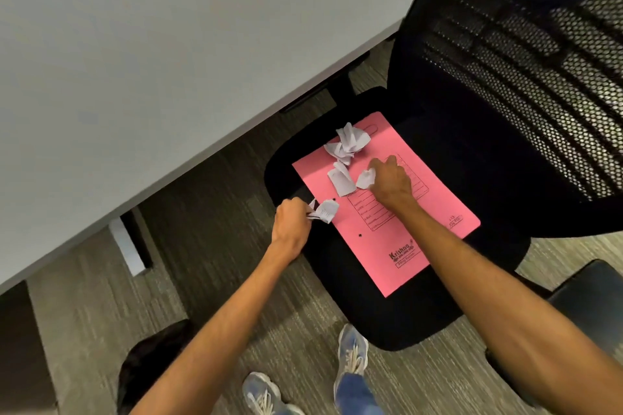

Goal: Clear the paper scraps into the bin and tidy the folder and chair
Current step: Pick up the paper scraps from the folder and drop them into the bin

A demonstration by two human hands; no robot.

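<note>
A pink folder (401, 229) lies flat on the seat of a black mesh office chair (472, 152). Several white paper scraps rest on the folder's far end: a crumpled cluster (347, 143) and a flatter piece (341, 179). My left hand (291, 219) is closed at the folder's left edge, gripping a crumpled scrap (324, 211). My right hand (391, 180) presses down on the folder's middle, its fingers pinched around another small scrap (365, 178).
A grey desk (135, 61) overhangs the left and back, its edge close to the chair seat. The chair's mesh back (539, 61) rises at the right. A dark round object (151, 360) sits on the carpet lower left. My shoes (350, 352) stand just before the seat.
</note>
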